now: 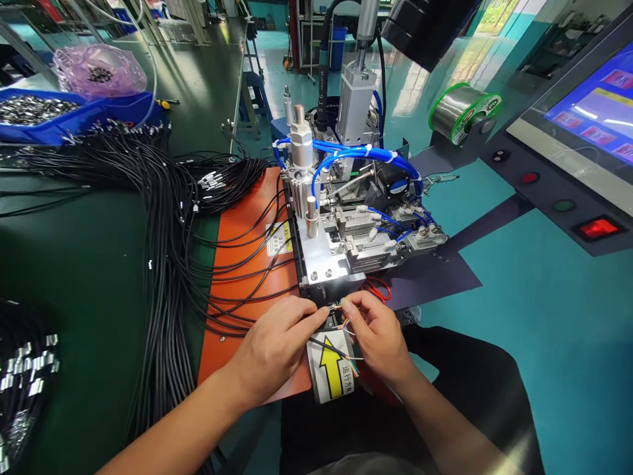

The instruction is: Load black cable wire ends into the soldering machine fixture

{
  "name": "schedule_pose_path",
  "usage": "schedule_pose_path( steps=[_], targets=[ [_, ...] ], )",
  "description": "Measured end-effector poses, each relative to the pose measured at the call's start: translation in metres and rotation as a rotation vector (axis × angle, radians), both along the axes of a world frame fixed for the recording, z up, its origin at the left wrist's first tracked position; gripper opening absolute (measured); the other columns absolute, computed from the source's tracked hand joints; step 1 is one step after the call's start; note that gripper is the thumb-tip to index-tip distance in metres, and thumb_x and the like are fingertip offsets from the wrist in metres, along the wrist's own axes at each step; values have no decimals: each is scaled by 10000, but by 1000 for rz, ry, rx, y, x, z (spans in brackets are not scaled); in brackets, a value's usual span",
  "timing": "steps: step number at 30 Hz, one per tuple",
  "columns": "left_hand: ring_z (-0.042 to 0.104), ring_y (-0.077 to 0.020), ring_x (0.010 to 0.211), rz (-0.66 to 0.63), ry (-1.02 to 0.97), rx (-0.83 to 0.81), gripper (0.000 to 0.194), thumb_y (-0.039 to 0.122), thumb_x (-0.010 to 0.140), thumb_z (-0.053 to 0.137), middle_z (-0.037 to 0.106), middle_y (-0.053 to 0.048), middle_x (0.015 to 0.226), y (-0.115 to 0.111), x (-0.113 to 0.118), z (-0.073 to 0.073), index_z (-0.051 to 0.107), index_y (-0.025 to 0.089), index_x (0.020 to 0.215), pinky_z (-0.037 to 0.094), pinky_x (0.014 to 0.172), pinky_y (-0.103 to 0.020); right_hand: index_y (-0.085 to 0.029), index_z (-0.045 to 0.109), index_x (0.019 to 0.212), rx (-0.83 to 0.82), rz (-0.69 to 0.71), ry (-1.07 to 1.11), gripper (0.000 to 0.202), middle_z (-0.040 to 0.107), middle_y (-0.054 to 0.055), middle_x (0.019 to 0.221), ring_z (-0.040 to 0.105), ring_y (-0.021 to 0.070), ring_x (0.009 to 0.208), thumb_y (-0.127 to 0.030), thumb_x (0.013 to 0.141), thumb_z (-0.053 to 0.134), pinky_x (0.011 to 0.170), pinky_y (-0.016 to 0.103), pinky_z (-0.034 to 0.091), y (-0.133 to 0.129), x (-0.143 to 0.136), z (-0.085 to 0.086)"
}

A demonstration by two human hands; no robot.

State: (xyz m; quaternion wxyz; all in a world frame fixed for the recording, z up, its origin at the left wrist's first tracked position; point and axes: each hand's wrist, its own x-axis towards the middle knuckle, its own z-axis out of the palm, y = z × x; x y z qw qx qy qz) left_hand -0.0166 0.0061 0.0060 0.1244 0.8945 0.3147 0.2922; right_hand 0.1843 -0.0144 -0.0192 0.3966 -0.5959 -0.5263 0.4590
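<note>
My left hand (pixel 277 340) is closed at the front of the metal soldering machine (pixel 326 247), thumb and index finger pinching the end of a black cable. Facing it, my right hand (pixel 378 333) pinches the thin coloured wires at that cable's tip; the fingertips hide most of the small parts. Just below lies another black cable end with fanned-out coloured wires (pixel 353 366), over a white label with a yellow arrow (pixel 332 382). Several black cables (pixel 247 267) run from the left across the orange plate (pixel 237 227) into the machine's side.
A thick bundle of black cables (pixel 165 297) lies on the green table (pixel 99 264). Blue bins (pixel 113 112) with small metal parts and a pink plastic bag (pixel 101 69) stand behind it. To the right are a solder wire spool (pixel 462 112) and a control panel (pixel 568 178) with a lit red switch.
</note>
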Motion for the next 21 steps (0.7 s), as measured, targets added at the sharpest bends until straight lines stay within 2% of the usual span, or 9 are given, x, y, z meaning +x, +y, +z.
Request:
schedule_pose_path(
  steps=[8, 21],
  targets=[
    [586, -195, 901, 21, -11, 49, 316, 42, 918, 473, 645, -115, 1002, 1, 0, 1, 604, 117, 1196, 547, 781, -353, -198, 633, 880, 24, -2, -72, 268, 660, 16, 758, 596, 143, 627, -429, 949, 517, 541, 233, 453, 2, -1, 2],
    [596, -197, 888, 37, 23, 61, 315, 52, 906, 489, 649, -115, 983, 1, 0, -2, 611, 128, 1187, 555, 767, -350, -210, 614, 887, 33, -1, -93, 233, 625, -1, 745, 572, 137, 625, -400, 962, 503, 571, 243, 442, 0, -2, -1]
  ],
)
